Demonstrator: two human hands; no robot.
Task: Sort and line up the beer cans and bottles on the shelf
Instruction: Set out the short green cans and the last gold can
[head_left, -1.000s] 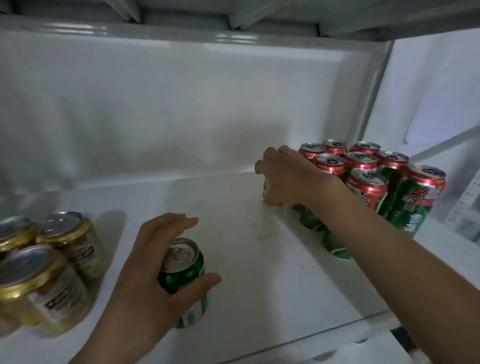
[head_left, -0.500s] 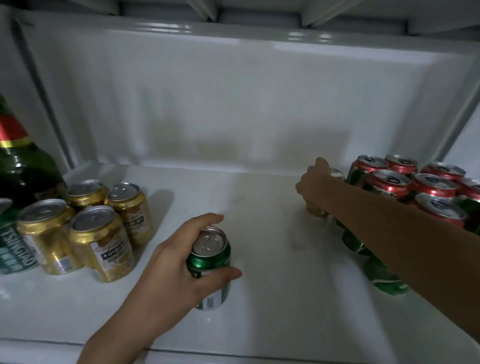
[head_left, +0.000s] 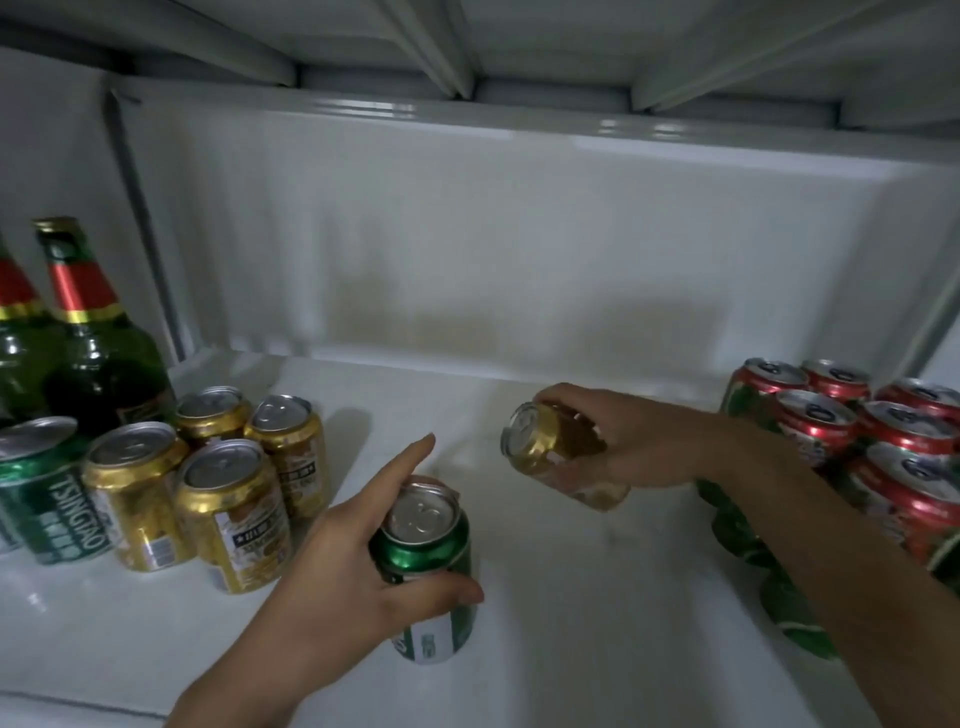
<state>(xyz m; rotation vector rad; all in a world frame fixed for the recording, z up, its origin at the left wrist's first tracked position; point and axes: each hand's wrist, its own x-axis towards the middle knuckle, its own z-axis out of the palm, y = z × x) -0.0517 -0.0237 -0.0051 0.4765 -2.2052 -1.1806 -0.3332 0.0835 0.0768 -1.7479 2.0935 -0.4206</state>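
Two cans were gripped, a green can (head_left: 425, 566) upright mid-shelf by the left hand (head_left: 332, 577), a tilted gold can (head_left: 558, 454) aloft by the right hand (head_left: 639, 447); it could be dropped.

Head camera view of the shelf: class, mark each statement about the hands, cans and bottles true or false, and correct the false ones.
1. The right hand holds a gold can tilted above the shelf. True.
2. The left hand grips a red-topped can. False: it grips a green can.
3. The green bottles stand at the right. False: they stand at the far left.
4. The red-topped cans are grouped at the right. True.
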